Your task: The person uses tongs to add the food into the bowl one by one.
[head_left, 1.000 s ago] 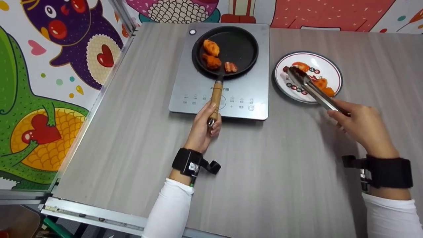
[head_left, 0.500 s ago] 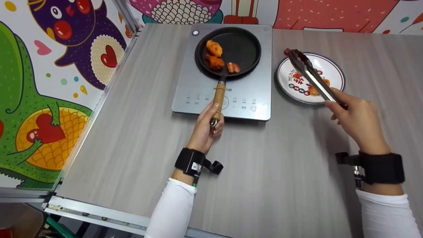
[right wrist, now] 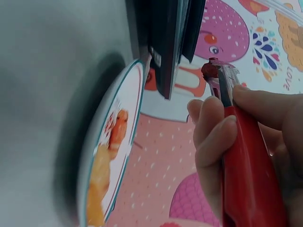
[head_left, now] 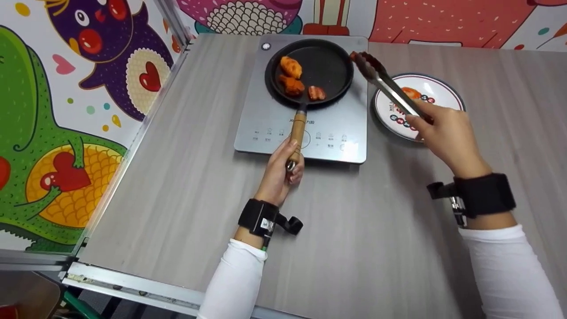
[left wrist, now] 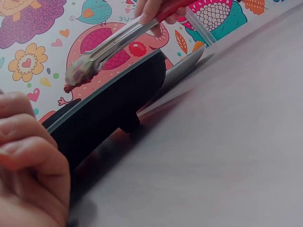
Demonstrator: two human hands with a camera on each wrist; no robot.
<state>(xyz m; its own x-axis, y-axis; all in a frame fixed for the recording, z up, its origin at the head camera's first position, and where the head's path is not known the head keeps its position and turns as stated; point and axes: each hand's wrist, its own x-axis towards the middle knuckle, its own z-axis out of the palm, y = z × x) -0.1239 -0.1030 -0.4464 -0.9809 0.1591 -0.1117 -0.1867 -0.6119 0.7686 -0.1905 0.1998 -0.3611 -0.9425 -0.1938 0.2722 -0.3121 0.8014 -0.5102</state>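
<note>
The left hand (head_left: 283,170) grips the wooden handle of the pan (head_left: 310,71) on the cooktop (head_left: 336,133); the right hand (head_left: 445,135) squeezes tongs (head_left: 383,82) pinching a red piece over the pan's right rim, beside the plate (head_left: 443,88)

Lighting: bright, even, from overhead. Shadows: soft, short, on the tabletop (head_left: 186,186) just under the forearms and along the near edge of the induction cooker (head_left: 305,128). Glare: faint sheen on the cooker's near right corner. Head view: sharp. Left wrist view: tabletop smeared, fingers (left wrist: 28,156) blurred. Right wrist view: plate (right wrist: 111,156) soft, tabletop dim.
</note>
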